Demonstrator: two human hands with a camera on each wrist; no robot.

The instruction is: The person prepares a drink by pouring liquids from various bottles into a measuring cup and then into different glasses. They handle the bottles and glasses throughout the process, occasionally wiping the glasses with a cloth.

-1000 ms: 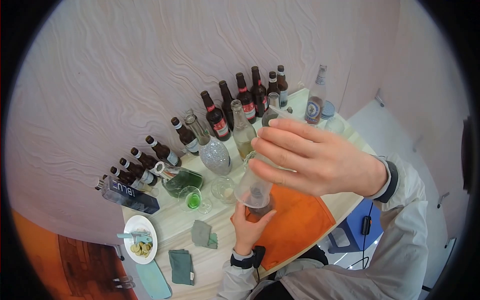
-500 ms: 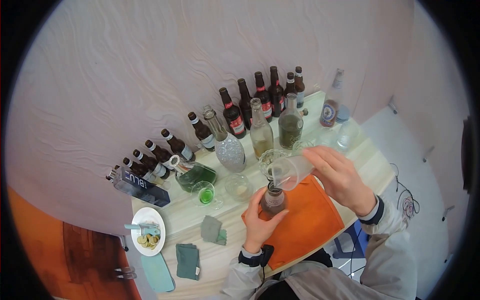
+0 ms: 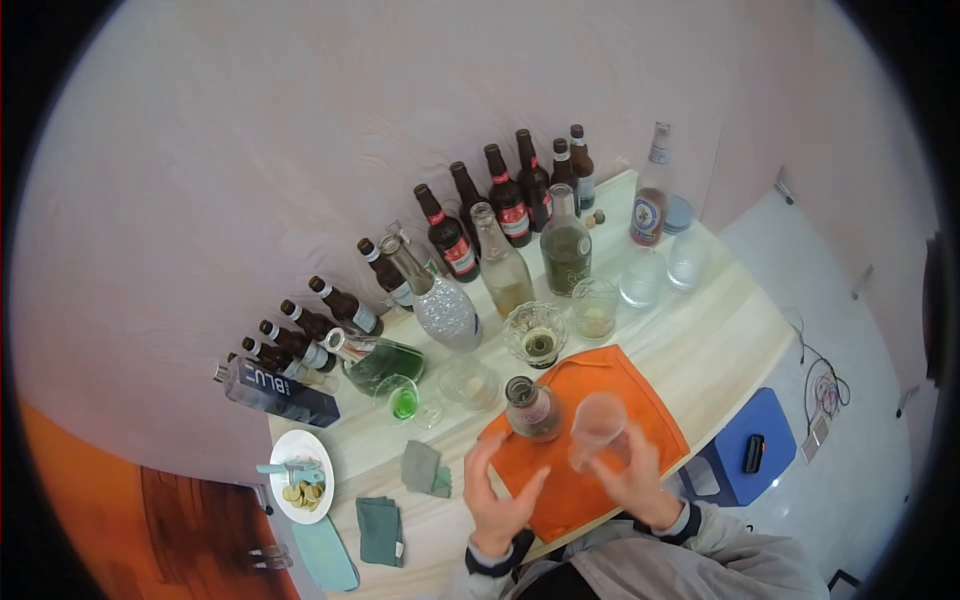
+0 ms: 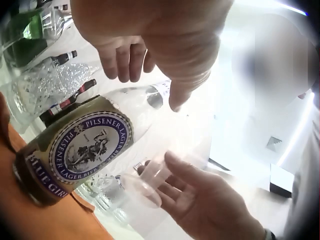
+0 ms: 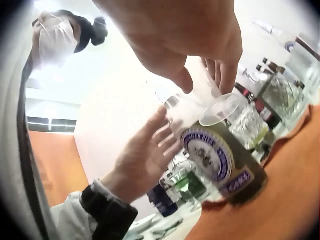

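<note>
A beer bottle (image 3: 533, 410) with a round "Pilsener Lager" label stands upright on the orange cloth (image 3: 640, 410). Dark contents show behind its label (image 4: 90, 142). My left hand (image 3: 502, 505) is beside it on the near side, thumb and fingers spread and holding nothing. To the right of the bottle, my right hand (image 3: 632, 478) grips a clear plastic cup (image 3: 600, 418) between thumb and fingers. In the left wrist view the cup (image 4: 145, 192) is tipped, its wide rim facing down and away from the palm.
Brown beer bottles (image 3: 510, 200) line the wall. In front are decanters, a glittery silver bottle (image 3: 447, 312), a scalloped glass bowl (image 3: 535, 335) and tumblers (image 3: 640, 280). At left lie a white plate (image 3: 300, 450) with fruit slices and folded cloths (image 3: 380, 530). A blue stool (image 3: 750, 440) stands beside the table.
My right hand has brought the cup down from above the bottle's mouth to its right side. My left hand has let go of the bottle and drawn back toward me.
</note>
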